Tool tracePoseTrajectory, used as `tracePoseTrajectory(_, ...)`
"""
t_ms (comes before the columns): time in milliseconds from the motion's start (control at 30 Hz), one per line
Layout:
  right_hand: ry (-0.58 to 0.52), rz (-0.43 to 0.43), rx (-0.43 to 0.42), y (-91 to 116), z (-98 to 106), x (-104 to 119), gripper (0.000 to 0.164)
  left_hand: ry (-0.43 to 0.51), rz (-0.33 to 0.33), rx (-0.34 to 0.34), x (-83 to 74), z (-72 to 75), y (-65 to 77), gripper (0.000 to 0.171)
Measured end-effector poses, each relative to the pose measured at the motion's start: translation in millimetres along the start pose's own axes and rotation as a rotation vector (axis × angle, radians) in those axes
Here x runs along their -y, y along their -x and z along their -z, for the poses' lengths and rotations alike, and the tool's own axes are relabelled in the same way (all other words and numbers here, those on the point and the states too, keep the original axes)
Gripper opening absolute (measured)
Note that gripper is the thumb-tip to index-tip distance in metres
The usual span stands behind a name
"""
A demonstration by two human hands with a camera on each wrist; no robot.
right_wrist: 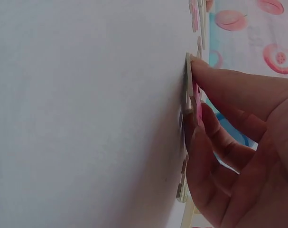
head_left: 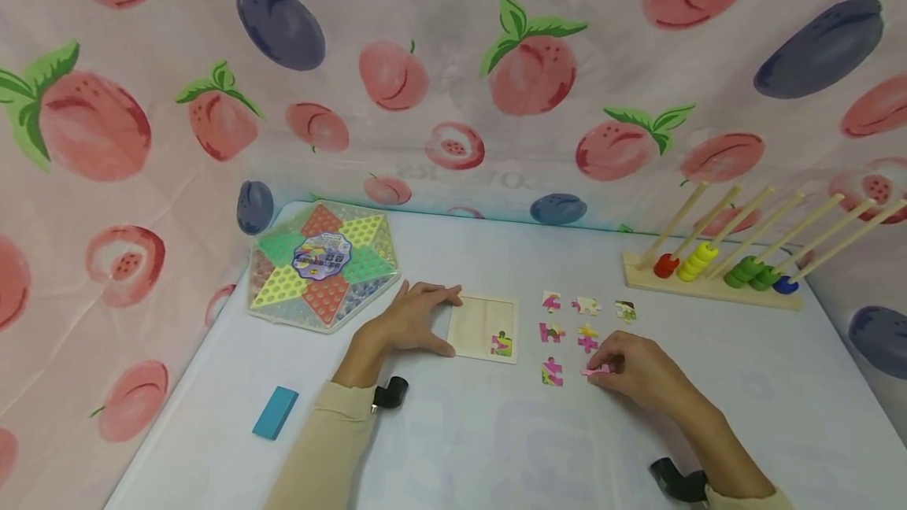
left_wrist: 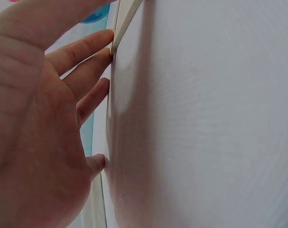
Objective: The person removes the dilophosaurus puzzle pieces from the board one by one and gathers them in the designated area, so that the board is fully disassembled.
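Observation:
My left hand [head_left: 411,319] spans the left side of a shallow wooden puzzle tray [head_left: 471,325], with a fingertip at its upper left corner and the thumb at its lower left. One colourful jigsaw piece [head_left: 501,343] lies in the tray's lower right corner. Between thumb and fingers, my right hand [head_left: 634,372] pinches a pink jigsaw piece [right_wrist: 198,107], tilted close over the table. Several other pieces lie right of the tray, including a pink one [head_left: 552,371] beside the right hand and a yellow and pink one [head_left: 587,339] just above it.
A hexagonal Chinese checkers set [head_left: 322,266] lies at the back left. A wooden bead counting stand [head_left: 708,290] with slanting pegs and coloured beads is at the back right. A blue block [head_left: 275,413] lies left of the left forearm. Fruit-print cloth [head_left: 453,101] hangs behind the table.

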State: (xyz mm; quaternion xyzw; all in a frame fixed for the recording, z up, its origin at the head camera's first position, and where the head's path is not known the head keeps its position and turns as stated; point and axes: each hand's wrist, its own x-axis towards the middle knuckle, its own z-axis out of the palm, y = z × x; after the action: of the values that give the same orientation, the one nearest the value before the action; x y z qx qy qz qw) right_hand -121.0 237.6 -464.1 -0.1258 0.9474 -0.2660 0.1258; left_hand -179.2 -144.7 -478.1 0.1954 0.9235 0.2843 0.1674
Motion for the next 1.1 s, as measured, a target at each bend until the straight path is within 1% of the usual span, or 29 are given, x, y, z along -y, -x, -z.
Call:
tracePoseTrajectory(67,0.027,0.016,-0.016,0,0,-1,0.012,0.002,-0.001,-0.001,-0.1,0.1,-0.1,0.083)
tracePoseTrajectory(200,0.059,0.005,-0.016,-1,1,-2,0.012,0.002,0.001,0.0,0.1,0.0,-0.6,0.083)
tracePoseTrajectory(467,0.041,-0.001,-0.003,-1,0,-3,0.013,0.003,0.004,0.004,0.5,0.0,-0.8,0.083)
tracePoseTrajectory(600,0.025,0.012,0.001,0,0,-4,0.015,0.008,0.004,0.005,-0.4,0.9,0.2,0.083)
tracePoseTrajectory(800,0.023,-0.001,0.012,-4,5,-5,0.015,0.013,0.003,0.013,-1.1,1.6,0.8,0.083)
tracePoseTrajectory(933,0.027,-0.002,0.005,-13,11,1,0.016,0.01,0.003,0.009,-1.2,1.6,0.4,0.082)
tracePoseTrajectory(1100,0.031,0.05,-0.014,-25,17,16,0.023,0.012,0.004,0.003,-0.8,1.2,0.6,0.083)
